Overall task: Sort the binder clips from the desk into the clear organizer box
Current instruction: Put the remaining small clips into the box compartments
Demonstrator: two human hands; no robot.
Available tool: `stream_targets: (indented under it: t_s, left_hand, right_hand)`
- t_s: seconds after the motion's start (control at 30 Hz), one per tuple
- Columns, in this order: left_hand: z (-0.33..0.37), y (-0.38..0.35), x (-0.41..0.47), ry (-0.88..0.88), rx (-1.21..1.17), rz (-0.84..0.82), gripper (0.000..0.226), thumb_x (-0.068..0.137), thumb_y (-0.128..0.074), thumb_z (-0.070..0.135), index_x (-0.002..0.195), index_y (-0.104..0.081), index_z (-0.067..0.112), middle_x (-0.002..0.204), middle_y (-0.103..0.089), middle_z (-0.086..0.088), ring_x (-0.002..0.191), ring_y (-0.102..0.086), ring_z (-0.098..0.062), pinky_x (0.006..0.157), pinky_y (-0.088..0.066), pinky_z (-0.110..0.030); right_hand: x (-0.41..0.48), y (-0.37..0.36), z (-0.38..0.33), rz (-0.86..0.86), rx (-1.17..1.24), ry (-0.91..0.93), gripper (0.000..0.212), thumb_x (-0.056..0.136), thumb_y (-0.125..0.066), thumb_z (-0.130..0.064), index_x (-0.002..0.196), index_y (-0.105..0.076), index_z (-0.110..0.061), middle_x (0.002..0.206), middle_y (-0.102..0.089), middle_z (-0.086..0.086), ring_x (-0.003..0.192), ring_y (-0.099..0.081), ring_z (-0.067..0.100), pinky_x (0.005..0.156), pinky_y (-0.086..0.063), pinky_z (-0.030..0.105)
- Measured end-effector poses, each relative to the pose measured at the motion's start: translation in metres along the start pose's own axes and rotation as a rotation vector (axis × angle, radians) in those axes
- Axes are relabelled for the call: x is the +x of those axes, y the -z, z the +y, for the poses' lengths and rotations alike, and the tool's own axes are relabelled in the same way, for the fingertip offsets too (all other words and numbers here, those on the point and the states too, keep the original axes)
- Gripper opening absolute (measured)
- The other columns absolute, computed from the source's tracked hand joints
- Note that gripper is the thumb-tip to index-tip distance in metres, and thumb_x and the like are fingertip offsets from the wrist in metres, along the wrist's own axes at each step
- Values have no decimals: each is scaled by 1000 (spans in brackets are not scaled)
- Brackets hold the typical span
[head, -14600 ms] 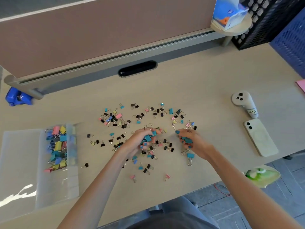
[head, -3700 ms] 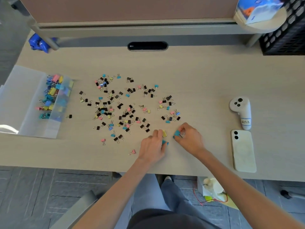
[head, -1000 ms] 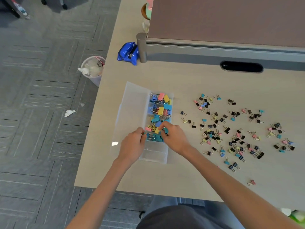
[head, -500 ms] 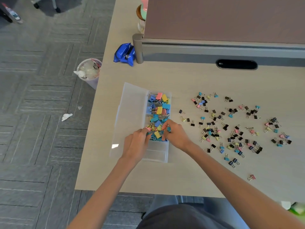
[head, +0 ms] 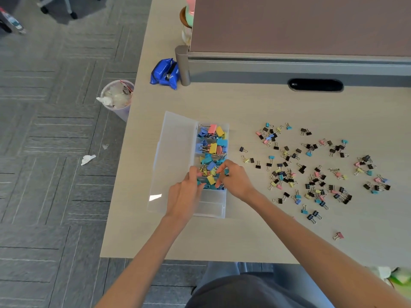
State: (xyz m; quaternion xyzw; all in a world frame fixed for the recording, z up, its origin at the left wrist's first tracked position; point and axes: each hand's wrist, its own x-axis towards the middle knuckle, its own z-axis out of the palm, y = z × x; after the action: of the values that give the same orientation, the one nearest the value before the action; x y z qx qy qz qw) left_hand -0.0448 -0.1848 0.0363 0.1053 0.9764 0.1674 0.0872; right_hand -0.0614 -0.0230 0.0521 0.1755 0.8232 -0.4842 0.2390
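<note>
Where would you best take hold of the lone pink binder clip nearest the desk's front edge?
Pinch the pink binder clip by its body, from above: it lies alone on the desk, its wire handles seemingly pointing left, with nothing crowding it.

Left hand [head: 184, 193], right hand [head: 236, 182] close together, fingers curled down.

Floor: grey carpet tiles [head: 55, 196] with a striped basket-weave pattern, and a crumpled white paper scrap [head: 87, 159] on them. Light wood-grain desk [head: 200, 103], corner in view. Along its back edge, a mauve fabric partition panel [head: 300, 23] on a grey metal rail [head: 289, 67], with a round grey end post [head: 182, 65]. Black oval cable grommet [head: 315, 85] in the desktop below the rail. Translucent waste bin [head: 116, 96] with white trash beside the desk edge. Grey office-chair base on casters [head: 66, 7] top left. Lighting even, soft.
</note>
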Motion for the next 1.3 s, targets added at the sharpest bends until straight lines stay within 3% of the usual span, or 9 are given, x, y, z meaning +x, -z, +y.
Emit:
stream_targets:
  t_s: [0.13, 0.2, 0.37, 0.53, 0.6, 0.67, 0.8, 1.0, 1.3]
  left_hand:
    - [-9, 5, 2, 139, -309, 40, 23, 92, -57, 23, 109, -41, 23, 69, -57, 9, 66, -60, -21, 54, -37, -32]
    - [-14, 10, 4, 202, -497, -4, 24, 90, -55, 16, 110, -44, 22, 74, -57, 7, 68, -57, -16, 61, -42, -34]
    - [-19, 17, 7, 319, -953, -97, 21, 84, -44, 9, 104, -44, 17, 98, -55, -10, 83, -50, -11, 75, -39, -28]
    - [-17, 12, 11, 273, -907, -100, 33, 87, -29, -17, 106, -40, 8, 97, -55, -1, 84, -52, 12, 76, -37, -9]
    - [-18, 10, 12, 216, -853, -96, 39, 87, -29, -19, 110, -42, 10, 97, -64, 0, 97, -55, 4, 77, -36, -6]
    - [-20, 8, 12, 167, -786, -76, 46, 84, -30, -21, 112, -44, 13, 101, -68, -3, 98, -55, -8, 78, -35, -7]
    - [-15, 14, 15, 119, -739, -47, 42, 86, -36, -20, 114, -42, 11, 104, -65, -9, 93, -62, 2, 81, -41, -6]
    - [-5, 19, 23, 223, -860, 84, 29, 91, -53, -7, 110, -49, 14, 97, -71, -6, 77, -72, -8, 72, -53, -16]
    - [3, 26, 55, 262, -809, 233, 18, 86, -66, -1, 99, -58, 9, 88, -72, -1, 78, -69, -1, 61, -55, -17]
  right_hand:
    - [3, -7, 2, -19, -7, 5, 25, 84, -53, 2, 83, -51, -24, 92, -70, 13, 70, -58, 14, 50, -36, 23]
    - [5, -8, 2, -18, -27, 23, 27, 87, -51, 0, 82, -50, -27, 88, -72, 9, 76, -62, 10, 49, -36, 21]
    - [7, -4, 4, -59, -73, 54, 20, 93, -47, -2, 91, -57, -20, 85, -74, 6, 49, -53, -9, 45, -35, 12]
    - [8, -17, 0, -55, -113, 92, 14, 93, -50, -7, 91, -58, -18, 87, -73, 7, 83, -66, 10, 70, -54, 31]
    - [8, -21, -2, -40, -145, 96, 13, 91, -52, -6, 90, -58, -18, 95, -70, 10, 92, -67, 20, 76, -56, 38]
    - [7, -22, -2, -29, -205, 111, 13, 90, -54, -7, 98, -58, -16, 103, -65, 13, 93, -65, 26, 77, -56, 43]
    - [4, -14, -1, 29, -295, 161, 20, 95, -50, -15, 115, -48, -14, 102, -65, 17, 88, -66, 32, 71, -55, 47]
    - [3, 11, 6, 59, 4, 69, 13, 97, -45, -5, 105, -50, -13, 88, -66, 6, 68, -59, 22, 50, -42, 20]
    - [3, 20, 5, 105, 104, 98, 6, 97, -44, -4, 98, -44, -10, 99, -68, 11, 72, -58, 5, 63, -49, 35]
